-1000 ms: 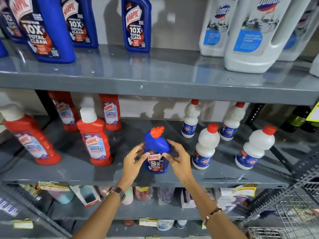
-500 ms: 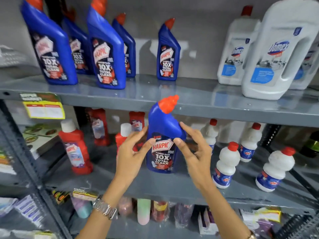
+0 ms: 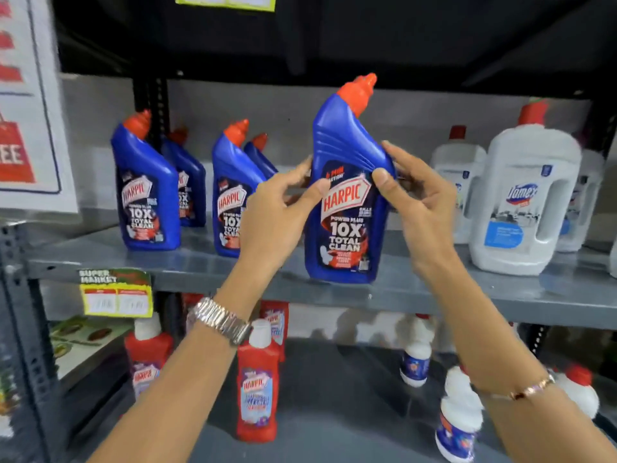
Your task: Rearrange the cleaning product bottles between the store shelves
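1. We hold the blue Harpic bottle (image 3: 347, 195) upright between both hands, its base level with the front edge of the upper shelf (image 3: 434, 295); we cannot tell whether it touches.
2. Our left hand (image 3: 280, 212) clasps its 9 o'clock side, thumb on the label.
3. Our right hand (image 3: 420, 202) grips its 3 o'clock side, thumb pressed on the shoulder.
4. At 9 o'clock of it, other blue Harpic bottles (image 3: 147, 192) stand on the grey metal shelf.
5. At 3 o'clock stand white Domex jugs (image 3: 524, 202).
6. At 6 o'clock, the lower shelf (image 3: 334, 396) carries red Harpic bottles (image 3: 257, 389) and small white bottles (image 3: 459, 416).
7. A price tag (image 3: 117, 292) hangs at 8 o'clock; a blurred poster (image 3: 26, 101) sits at 10 o'clock.
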The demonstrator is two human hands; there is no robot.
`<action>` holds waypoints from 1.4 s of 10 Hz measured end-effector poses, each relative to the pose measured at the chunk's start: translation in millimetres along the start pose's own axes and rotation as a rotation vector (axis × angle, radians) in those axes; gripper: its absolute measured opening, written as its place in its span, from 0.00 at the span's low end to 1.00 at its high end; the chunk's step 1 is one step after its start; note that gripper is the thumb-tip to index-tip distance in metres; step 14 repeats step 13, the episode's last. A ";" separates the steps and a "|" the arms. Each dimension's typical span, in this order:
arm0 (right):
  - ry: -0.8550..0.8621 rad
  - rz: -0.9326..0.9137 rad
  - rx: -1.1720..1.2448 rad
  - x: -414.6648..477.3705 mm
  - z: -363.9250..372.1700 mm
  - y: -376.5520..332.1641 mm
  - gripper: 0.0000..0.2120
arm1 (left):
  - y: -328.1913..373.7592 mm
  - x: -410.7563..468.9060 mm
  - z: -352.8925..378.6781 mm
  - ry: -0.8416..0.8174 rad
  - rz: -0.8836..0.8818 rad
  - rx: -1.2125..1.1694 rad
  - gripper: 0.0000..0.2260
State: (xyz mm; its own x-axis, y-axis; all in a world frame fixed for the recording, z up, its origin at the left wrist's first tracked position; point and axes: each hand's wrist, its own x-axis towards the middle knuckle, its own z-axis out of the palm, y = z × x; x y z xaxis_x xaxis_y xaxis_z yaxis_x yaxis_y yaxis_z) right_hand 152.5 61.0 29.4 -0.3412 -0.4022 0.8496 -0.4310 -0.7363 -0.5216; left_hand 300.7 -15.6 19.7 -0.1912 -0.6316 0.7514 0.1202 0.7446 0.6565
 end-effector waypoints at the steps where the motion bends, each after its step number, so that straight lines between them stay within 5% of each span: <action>1: -0.012 0.022 -0.036 24.4 3.8 13.5 0.13 | -8.1 28.8 2.8 -0.029 -0.033 0.000 0.18; 5: -0.016 0.252 -0.202 45.5 6.9 89.8 0.16 | -78.8 65.6 30.0 -0.105 -0.245 -0.028 0.17; 11: -0.095 0.249 -0.193 43.2 5.9 99.3 0.19 | -85.4 50.7 31.8 -0.008 -0.223 -0.061 0.18; 14: -0.043 0.252 -0.083 28.7 -2.8 98.8 0.18 | -82.0 43.6 33.6 0.137 -0.192 0.181 0.16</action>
